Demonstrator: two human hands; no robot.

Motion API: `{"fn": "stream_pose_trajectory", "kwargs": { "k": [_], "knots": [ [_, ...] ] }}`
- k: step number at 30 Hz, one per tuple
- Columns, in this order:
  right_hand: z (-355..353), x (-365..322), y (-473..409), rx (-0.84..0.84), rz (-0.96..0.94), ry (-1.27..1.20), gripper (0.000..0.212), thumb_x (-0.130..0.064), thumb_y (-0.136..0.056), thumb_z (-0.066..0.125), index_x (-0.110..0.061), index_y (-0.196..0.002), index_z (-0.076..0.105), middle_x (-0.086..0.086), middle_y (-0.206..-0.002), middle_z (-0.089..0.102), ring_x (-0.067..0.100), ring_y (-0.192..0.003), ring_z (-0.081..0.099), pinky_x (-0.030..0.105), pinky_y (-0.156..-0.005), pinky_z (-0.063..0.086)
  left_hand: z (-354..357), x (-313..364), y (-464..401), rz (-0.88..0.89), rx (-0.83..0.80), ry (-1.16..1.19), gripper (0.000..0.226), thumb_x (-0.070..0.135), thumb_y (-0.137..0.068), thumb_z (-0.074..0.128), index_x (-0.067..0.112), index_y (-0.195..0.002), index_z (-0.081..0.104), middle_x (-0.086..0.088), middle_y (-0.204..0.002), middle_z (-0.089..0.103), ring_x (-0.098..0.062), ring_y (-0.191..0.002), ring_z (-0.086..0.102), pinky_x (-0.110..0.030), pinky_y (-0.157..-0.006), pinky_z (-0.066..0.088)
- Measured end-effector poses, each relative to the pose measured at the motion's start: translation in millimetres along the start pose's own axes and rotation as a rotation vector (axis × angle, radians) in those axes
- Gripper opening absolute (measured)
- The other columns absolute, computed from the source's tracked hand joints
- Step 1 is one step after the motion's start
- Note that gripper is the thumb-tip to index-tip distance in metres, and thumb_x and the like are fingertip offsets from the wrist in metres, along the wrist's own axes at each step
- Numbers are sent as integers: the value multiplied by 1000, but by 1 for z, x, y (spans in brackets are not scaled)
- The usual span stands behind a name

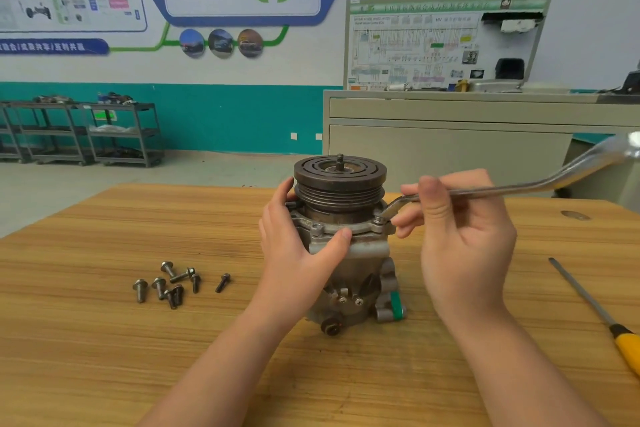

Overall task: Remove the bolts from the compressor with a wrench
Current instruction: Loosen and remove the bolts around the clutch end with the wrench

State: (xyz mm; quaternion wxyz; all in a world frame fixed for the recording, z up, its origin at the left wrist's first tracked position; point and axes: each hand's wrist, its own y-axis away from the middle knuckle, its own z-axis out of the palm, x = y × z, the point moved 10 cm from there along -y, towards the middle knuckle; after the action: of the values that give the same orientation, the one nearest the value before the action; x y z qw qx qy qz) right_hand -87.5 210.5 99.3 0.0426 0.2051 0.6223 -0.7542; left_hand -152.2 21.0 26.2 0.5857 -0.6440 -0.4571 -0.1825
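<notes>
The compressor (346, 253) is stood on end near the middle of the wooden worktop (104, 340), pulley (339, 184) uppermost. It is judged to be heavy and rigid, a cast metal body that should stay put under moderate torque but could tip or twist on the smooth wood if the pull is made high up. It is braced by the left hand (298, 246), whose fingers are curled round the flange and upper housing just below the pulley; that is judged the best place to steady it, since the grooved pulley may rotate under the palm.

The wrench (502, 189) is pinched at its shank by the grip of the right hand (460, 236), close to the ring end, which is set on a bolt (380, 219) at the right edge of the flange. The long cranked handle is left free, reaching up and to the right. For a tight bolt, more leverage would be gained by holding farther out; the near hold suits spinning a loosened one. The steel is stiff and smooth, so slipping off the head is the risk.

Removed bolts (173, 282) are scattered on the worktop left of the compressor, well apart from it. A screwdriver (599, 315) with a yellow handle is lying at the right edge.
</notes>
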Motion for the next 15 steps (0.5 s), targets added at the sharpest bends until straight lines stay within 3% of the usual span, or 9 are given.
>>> {"fn": "stream_pose_trajectory", "kwargs": {
  "k": [3, 5, 7, 10, 13, 15],
  "knots": [
    [15, -21, 12, -95, -241, 218, 32, -35, -97, 55, -6, -86, 64, 3, -72, 63, 11, -62, 62, 24, -58, 51, 0, 1, -2, 16, 17, -12, 89, 63, -65, 63, 44, -141, 19, 31, -128, 29, -3, -131, 30, -21, -106, 27],
    [31, -34, 26, -139, -423, 359, 25, -28, -93, 62, -4, -87, 64, 7, -76, 62, 12, -68, 57, 17, -64, 49, -3, 6, -5, 35, 77, -36, 84, 63, -62, 65, 48, -131, 20, 33, -122, 29, -3, -126, 32, -12, -103, 26],
    [41, -39, 33, -135, -480, 441, 24, -28, -97, 57, -5, -89, 60, 8, -75, 60, 11, -70, 51, 15, -65, 46, -6, 5, -7, 16, 112, -28, 82, 67, -56, 60, 47, -127, 23, 32, -118, 30, -6, -122, 34, -17, -104, 29],
    [22, -19, 27, 34, -205, 209, 39, -35, -105, 35, -4, -89, 53, 8, -73, 56, 14, -60, 51, 17, -59, 41, -1, 3, -2, 35, 36, -25, 87, 65, -63, 60, 46, -137, 18, 32, -127, 28, -6, -130, 31, -29, -109, 29],
    [-10, 26, 23, 327, 202, -172, 18, -30, -103, 29, -21, -92, 40, 1, -69, 63, 16, -43, 51, 20, -43, 39, -1, 5, -1, 35, 13, -21, 85, 59, -68, 64, 45, -138, 18, 33, -129, 27, -4, -131, 29, -27, -109, 28],
    [-17, 61, 22, 386, 461, -302, 18, -27, -105, 28, -20, -93, 41, -1, -62, 65, 14, -40, 51, 17, -40, 38, 0, 7, 0, 29, 1, -16, 83, 52, -71, 66, 45, -138, 18, 29, -129, 29, -3, -131, 29, -25, -108, 27]
  ]
}}
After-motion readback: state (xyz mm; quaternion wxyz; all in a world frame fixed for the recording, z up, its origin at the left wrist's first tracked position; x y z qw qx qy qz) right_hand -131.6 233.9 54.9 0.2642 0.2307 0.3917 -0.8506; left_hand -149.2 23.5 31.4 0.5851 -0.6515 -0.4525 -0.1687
